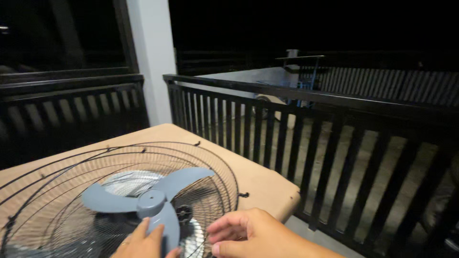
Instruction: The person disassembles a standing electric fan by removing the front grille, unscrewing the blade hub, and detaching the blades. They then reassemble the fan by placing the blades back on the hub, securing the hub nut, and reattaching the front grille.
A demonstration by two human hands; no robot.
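Resting on the grey fan blade (152,200), the left hand (143,243) had its fingers loosely open, not gripping, and the blade lay inside the wire fan guard (210,162) on the tan table (267,186). The right hand (253,234) hovered beside with fingers spread and empty. A finger could probably catch in the thin wires, or the loose blade could slip off its hub.

Hands at a grey fan blade inside a wire guard, seen from the head camera.

The left hand (141,243) touched the lower lobe of the three-lobed grey fan blade (150,200), which lay within the black wire guard (210,162) on a tan desk (263,186); the right hand (253,234) rested just beside it, fingers (221,224) loosely spread. A black railing (334,143) stood behind.
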